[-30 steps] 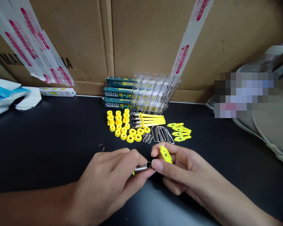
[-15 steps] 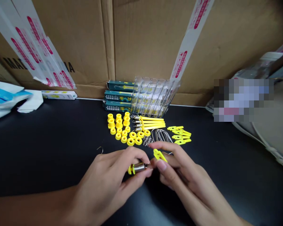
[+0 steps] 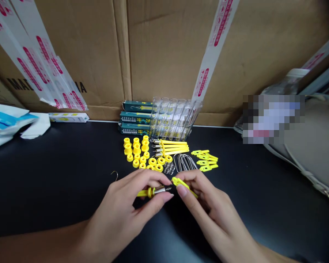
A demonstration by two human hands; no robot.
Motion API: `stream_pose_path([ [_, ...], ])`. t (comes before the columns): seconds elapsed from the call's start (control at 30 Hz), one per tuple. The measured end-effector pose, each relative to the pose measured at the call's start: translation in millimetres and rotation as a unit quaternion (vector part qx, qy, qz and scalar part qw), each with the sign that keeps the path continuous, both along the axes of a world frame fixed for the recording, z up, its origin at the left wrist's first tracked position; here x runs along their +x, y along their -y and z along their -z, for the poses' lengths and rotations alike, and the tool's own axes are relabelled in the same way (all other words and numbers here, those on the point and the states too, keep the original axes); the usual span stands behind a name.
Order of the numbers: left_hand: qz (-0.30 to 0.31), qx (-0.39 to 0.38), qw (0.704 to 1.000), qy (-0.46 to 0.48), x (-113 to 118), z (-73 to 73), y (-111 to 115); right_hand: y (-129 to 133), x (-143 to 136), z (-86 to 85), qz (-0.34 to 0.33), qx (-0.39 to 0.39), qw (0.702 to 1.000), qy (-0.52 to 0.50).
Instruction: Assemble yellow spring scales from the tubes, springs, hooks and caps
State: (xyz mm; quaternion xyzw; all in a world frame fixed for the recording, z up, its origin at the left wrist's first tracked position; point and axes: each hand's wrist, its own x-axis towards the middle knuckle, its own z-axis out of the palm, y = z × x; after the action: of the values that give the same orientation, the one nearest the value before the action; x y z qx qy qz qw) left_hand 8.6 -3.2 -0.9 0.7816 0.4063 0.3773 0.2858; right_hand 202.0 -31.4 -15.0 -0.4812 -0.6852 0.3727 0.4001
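My left hand (image 3: 126,208) is closed around a yellow rod with a silver metal cylinder (image 3: 159,189) and a small wire loop at its tip, pointing right. Between thumb and fingers of my right hand (image 3: 208,208) is a flat yellow plastic tab (image 3: 181,181) with holes, its end turned towards the wire loop. A small gap separates the two parts. Beyond the hands lie small springs (image 3: 169,168), bent metal hooks (image 3: 185,162) and several similar yellow tabs (image 3: 207,162). A thin wire hook (image 3: 114,174) shows just behind my left hand.
Yellow caps (image 3: 128,148) and rings (image 3: 161,160) stand in rows beside several yellow rods (image 3: 172,147). Behind them are clear tubes (image 3: 175,117) and green boxes (image 3: 134,117) against a large cardboard box (image 3: 159,47). At right are a bag (image 3: 309,146) and a bottle (image 3: 283,84).
My right hand has moved slightly left, and its tab is now level with the wire loop. The left fingers have shifted, so more of the rod and its tip show. The view has tilted slightly.
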Motion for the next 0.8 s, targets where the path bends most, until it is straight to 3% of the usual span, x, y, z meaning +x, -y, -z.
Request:
stream_pose_path([
  [0.27, -0.019, 0.016, 1.000, -0.001, 1.4, -1.5, 0.7, 1.2, 0.0, -1.7, -0.014, 0.006, 1.000, 0.009],
  [0.5, -0.019, -0.039, 0.999, -0.011, 1.8, -1.0, -0.4, 2.0, 1.2, -5.9, -0.016, 0.010, 0.999, 0.041],
  [0.8, 0.004, -0.034, 0.999, -0.031, -0.1, -2.9, -0.4, 2.7, 1.4, -8.6, -0.053, -0.023, 0.998, 0.016],
])
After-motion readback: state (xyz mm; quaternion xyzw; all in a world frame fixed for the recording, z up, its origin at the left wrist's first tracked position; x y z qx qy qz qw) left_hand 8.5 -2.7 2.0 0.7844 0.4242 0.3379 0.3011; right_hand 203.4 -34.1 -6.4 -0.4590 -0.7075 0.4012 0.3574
